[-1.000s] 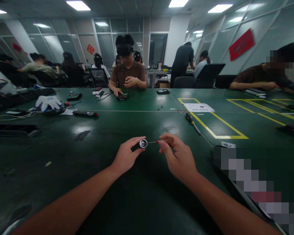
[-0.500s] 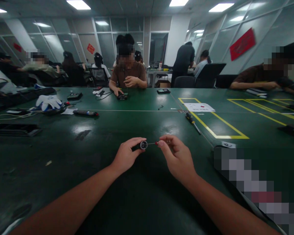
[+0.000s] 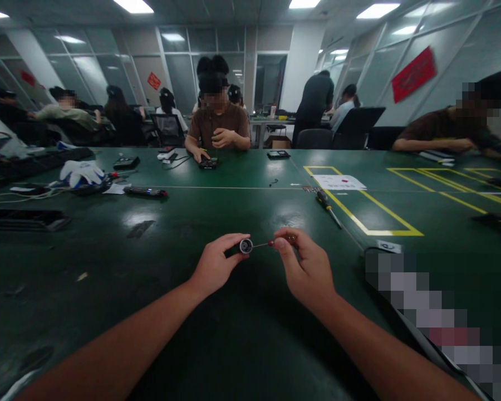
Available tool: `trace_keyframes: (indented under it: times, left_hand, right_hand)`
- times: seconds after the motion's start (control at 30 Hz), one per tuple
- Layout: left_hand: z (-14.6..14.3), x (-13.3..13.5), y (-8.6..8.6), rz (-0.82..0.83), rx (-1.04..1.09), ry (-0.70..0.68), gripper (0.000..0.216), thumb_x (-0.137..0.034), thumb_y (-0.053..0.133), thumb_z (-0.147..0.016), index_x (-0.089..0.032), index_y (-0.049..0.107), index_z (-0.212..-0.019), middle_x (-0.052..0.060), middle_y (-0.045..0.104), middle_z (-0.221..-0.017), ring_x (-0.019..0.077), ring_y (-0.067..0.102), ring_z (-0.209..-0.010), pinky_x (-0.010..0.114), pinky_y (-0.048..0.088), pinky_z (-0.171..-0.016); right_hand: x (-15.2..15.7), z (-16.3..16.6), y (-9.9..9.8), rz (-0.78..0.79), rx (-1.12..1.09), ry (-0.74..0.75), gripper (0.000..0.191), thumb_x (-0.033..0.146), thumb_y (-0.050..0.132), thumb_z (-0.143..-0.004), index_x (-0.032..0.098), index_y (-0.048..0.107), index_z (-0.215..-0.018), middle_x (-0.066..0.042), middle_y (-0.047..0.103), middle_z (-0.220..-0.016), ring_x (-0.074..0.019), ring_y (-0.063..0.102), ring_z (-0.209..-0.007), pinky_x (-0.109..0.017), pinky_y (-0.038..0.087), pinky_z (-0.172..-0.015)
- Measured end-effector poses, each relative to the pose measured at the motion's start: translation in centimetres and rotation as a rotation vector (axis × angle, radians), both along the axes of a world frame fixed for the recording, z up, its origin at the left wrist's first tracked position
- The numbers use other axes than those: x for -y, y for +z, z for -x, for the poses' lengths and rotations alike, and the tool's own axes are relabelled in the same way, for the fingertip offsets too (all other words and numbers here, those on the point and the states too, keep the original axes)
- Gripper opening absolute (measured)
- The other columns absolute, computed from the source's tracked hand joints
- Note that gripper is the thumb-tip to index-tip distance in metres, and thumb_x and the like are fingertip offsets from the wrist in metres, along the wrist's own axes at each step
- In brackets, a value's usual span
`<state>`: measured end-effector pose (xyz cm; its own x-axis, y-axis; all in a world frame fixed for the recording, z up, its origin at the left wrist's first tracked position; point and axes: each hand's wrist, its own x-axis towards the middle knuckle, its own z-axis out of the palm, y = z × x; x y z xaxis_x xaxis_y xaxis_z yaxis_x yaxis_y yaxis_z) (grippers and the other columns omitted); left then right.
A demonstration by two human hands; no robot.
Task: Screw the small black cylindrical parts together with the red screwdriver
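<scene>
My left hand (image 3: pixel 215 263) is closed round a small dark cylinder (image 3: pixel 242 246) whose silver-rimmed round end faces right. My right hand (image 3: pixel 307 266) pinches a thin screwdriver (image 3: pixel 269 243) with a red collar, its metal tip pointed into the cylinder's end. Both hands hover just above the green table (image 3: pixel 158 256), close together near its middle.
A yellow-handled screwdriver (image 3: pixel 327 206) lies beyond my right hand beside a yellow taped rectangle (image 3: pixel 373 214) with a paper sheet (image 3: pixel 339 182). White gloves (image 3: pixel 80 172), a dark pen-like tool (image 3: pixel 145 192) and flat black trays (image 3: pixel 23 220) sit at left. A person (image 3: pixel 217 120) works opposite; others sit around.
The cylinder has turned in my left hand so its round face shows less. Both hands stay almost in place, the screwdriver tip still at the cylinder's end.
</scene>
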<state>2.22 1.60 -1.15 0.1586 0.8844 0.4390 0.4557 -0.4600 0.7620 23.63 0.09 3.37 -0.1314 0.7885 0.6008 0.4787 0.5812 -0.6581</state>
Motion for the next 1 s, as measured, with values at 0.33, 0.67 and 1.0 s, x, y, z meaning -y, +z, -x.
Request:
trace_keyframes:
  times: [0.33, 0.67, 1.0]
  left_hand:
    - [0.0, -0.05, 0.06, -0.012, 0.011, 0.012, 0.039, -0.013, 0.074, -0.085, -0.025, 0.073, -0.123, 0.005, 0.073, -0.126, 0.0236, 0.067, -0.119, 0.045, 0.049, -0.111]
    - [0.27, -0.33, -0.41, -0.029, 0.003, 0.003, 0.039, -0.015, 0.073, -0.086, -0.026, 0.072, -0.123, 0.005, 0.073, -0.125, 0.0235, 0.067, -0.118, 0.046, 0.049, -0.11]
    - [0.14, -0.17, -0.17, -0.015, 0.013, 0.017, 0.039, -0.015, 0.074, -0.086, -0.026, 0.073, -0.124, 0.005, 0.073, -0.126, 0.0233, 0.066, -0.119, 0.045, 0.048, -0.111]
  right_hand:
    - [0.08, 0.03, 0.23, -0.044, 0.038, -0.007, 0.017, 0.035, 0.054, -0.102, 0.024, 0.066, -0.106, -0.004, 0.075, -0.091, -0.021, 0.072, -0.082, -0.034, 0.055, -0.078]
    - [0.03, -0.03, 0.28, -0.11, 0.137, 0.046, 0.016, 0.032, 0.056, -0.101, 0.023, 0.068, -0.107, -0.006, 0.076, -0.095, -0.0218, 0.072, -0.086, -0.034, 0.055, -0.08]
    - [0.25, -0.13, 0.43, -0.071, 0.12, 0.039, 0.017, 0.033, 0.055, -0.101, 0.024, 0.069, -0.104, -0.005, 0.076, -0.091, -0.0214, 0.073, -0.083, -0.033, 0.055, -0.077]
